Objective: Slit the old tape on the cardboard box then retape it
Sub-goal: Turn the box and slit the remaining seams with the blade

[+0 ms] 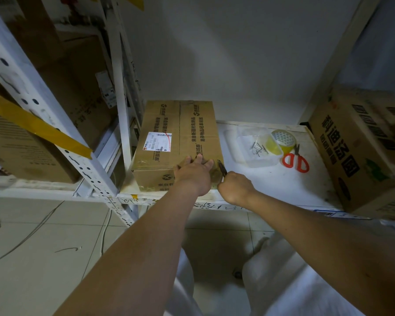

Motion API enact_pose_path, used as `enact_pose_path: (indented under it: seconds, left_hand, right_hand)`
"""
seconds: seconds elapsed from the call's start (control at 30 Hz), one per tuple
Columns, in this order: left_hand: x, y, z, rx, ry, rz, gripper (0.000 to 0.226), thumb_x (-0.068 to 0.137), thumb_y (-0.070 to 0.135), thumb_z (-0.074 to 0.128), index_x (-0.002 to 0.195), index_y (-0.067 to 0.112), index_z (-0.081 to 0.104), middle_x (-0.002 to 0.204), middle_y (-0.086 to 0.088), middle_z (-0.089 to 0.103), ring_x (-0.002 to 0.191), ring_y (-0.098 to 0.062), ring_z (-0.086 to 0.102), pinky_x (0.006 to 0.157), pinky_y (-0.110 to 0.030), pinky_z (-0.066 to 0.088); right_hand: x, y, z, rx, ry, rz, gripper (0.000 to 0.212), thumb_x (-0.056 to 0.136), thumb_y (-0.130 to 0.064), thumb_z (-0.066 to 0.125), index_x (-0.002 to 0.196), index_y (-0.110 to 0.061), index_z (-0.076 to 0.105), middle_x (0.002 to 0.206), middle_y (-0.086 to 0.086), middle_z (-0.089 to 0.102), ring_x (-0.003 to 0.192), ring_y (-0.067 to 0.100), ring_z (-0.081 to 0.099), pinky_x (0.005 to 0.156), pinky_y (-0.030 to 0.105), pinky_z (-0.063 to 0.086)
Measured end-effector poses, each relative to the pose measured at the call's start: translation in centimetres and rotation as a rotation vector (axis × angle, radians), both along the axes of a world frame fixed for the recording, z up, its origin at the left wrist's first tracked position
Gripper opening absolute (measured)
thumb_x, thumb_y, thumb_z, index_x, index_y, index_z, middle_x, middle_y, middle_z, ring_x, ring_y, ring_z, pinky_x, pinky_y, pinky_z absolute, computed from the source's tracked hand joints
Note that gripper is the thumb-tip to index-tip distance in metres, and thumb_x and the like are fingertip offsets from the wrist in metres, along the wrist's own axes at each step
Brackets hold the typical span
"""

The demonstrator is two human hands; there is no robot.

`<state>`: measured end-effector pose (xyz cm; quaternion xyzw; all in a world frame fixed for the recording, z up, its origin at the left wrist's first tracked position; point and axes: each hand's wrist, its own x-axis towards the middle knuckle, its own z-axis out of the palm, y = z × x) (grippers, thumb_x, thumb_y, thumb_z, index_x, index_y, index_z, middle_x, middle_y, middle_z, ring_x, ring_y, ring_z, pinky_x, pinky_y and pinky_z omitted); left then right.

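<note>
The cardboard box [178, 142] lies on the white shelf [271, 179], at its left end against the rack upright [120, 106], with a shipping label [159, 142] on its top face. The left hand [193, 172] rests on the box's near top edge, fingers extended and flat, its grip spread. The right hand [234, 187] has its grip curled tightly round the handle of a cutting tool [221, 168], whose dark tip meets the box's near right corner. Right of the box lie a clear plastic container [255, 144], a tape roll [283, 139] and red-handled scissors [295, 160]. A second carton [360, 151] stands at the shelf's right end.
</note>
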<state>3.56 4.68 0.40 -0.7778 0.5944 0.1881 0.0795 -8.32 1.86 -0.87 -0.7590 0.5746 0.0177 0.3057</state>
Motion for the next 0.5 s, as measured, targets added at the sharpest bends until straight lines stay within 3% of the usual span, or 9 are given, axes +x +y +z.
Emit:
enact_pose_path:
  seconds: [0.2,0.5]
  left_hand:
    - [0.0,-0.1,0.0,0.005,-0.009,-0.001,0.078,0.091,0.008,0.046,0.152,0.037,0.006,0.162,0.005,-0.004,0.148,-0.029,-0.002,0.117,-0.056,0.012]
    - [0.1,-0.2,-0.5,-0.009,-0.017,-0.005,0.076,0.091,0.009,0.046,0.151,0.036,0.008,0.162,0.004,-0.001,0.148,-0.03,0.0,0.116,-0.056,0.015]
  right_hand:
    - [-0.7,0.5,-0.3,-0.222,0.119,0.022,0.024,0.087,-0.019,0.052,0.108,-0.008,0.048,0.106,0.012,0.063,0.096,0.031,0.06,0.069,0.029,0.041]
    - [-0.7,-0.5,1.1,-0.131,0.241,0.094,0.034,0.087,-0.023,0.048,0.117,-0.009,0.045,0.105,0.008,0.058,0.092,0.027,0.054,0.073,0.031,0.042]
